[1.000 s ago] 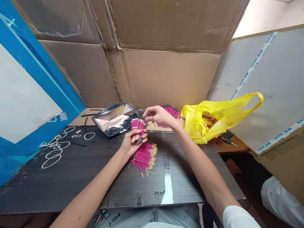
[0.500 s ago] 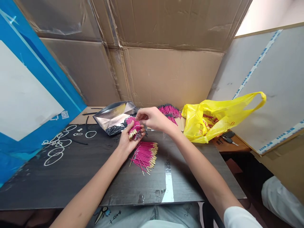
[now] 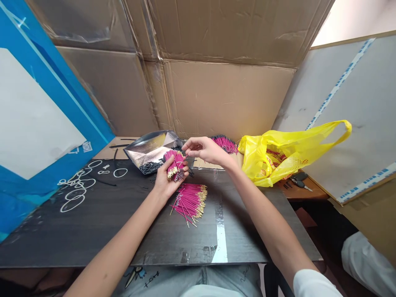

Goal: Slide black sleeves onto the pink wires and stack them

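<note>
My left hand (image 3: 167,179) is wrapped round a bundle of thin pink pen refills (image 3: 175,164) with gold tips, held above the table. A pale thin band seems to lie across the bundle. Just to its upper right, my right hand (image 3: 206,149) has its fingers bent and pinched together close to the bundle; what they hold, if anything, is too small to make out. Below the left hand, a fanned pile of loose pink refills (image 3: 190,202) lies on the dark table, gold tips to the right. More pink refills with dark ends (image 3: 225,144) lie behind the right hand.
A silvery bag (image 3: 151,150) with black pieces at its mouth stands behind the left hand. Several white rubber bands (image 3: 72,203) lie at left. A yellow plastic bag (image 3: 262,161) sits at right, by some keys (image 3: 301,181). Cardboard (image 3: 225,95) walls the back.
My right hand has moved slightly up and right, a little away from the bundle. The left hand still holds the bundle; the view has shifted slightly.
</note>
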A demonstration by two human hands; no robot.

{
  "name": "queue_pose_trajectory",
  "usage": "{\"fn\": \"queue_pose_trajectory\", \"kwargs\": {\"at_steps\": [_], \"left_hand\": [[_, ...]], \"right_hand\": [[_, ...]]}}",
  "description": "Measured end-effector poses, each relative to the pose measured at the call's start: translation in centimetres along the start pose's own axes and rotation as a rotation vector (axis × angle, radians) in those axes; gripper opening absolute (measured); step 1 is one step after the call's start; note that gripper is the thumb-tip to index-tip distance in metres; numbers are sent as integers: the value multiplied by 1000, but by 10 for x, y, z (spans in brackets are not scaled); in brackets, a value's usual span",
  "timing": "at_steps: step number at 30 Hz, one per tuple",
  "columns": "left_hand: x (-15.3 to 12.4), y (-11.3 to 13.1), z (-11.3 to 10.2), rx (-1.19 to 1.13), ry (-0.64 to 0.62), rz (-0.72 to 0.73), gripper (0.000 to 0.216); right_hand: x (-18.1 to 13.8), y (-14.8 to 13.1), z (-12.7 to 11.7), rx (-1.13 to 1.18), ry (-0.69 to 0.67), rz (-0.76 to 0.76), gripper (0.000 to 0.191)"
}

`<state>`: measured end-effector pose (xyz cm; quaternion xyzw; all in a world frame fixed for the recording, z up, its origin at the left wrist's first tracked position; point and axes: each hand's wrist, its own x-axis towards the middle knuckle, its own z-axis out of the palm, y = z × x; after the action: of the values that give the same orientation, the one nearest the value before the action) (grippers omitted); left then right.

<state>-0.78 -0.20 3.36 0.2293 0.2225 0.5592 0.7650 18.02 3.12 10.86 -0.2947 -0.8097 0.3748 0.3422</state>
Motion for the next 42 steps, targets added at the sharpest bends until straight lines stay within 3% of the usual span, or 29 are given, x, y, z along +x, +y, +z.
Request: {"fn": "queue_pose_trajectory", "kwargs": {"at_steps": [4, 7, 12, 14, 16, 19, 23, 28, 32, 36, 42], "left_hand": [[-3, -7, 1, 77, -72, -21, 14], [-2, -13, 2, 94, -64, 8, 5], [7, -8, -4, 32, 57, 114, 19], [12, -2, -8, 19, 159, 157, 19], [15, 5, -12, 13, 252, 207, 18], [16, 12, -15, 0, 265, 214, 18], [16, 14, -19, 6, 262, 174, 17], [19, 14, -24, 14, 264, 151, 18], [19, 15, -26, 18, 239, 161, 18], [19, 17, -25, 14, 224, 136, 14], [18, 14, -19, 83, 256, 121, 16]], "right_hand": [[3, 10, 12, -86, -52, -71, 14], [6, 19, 26, -254, 35, -140, 20], [7, 17, 33, -385, 189, -189, 26], [4, 7, 32, -377, 69, -132, 18], [0, -5, 34, -361, -198, -26, 11], [-5, -16, 47, -364, -568, 121, 14], [-5, -9, 79, -395, -680, 106, 22], [-3, 11, 105, -421, -689, 24, 23], [-3, 12, 104, -381, -699, -3, 19], [-2, 0, 82, -270, -680, -57, 13], [-3, -12, 29, -143, -353, -95, 9]]}}
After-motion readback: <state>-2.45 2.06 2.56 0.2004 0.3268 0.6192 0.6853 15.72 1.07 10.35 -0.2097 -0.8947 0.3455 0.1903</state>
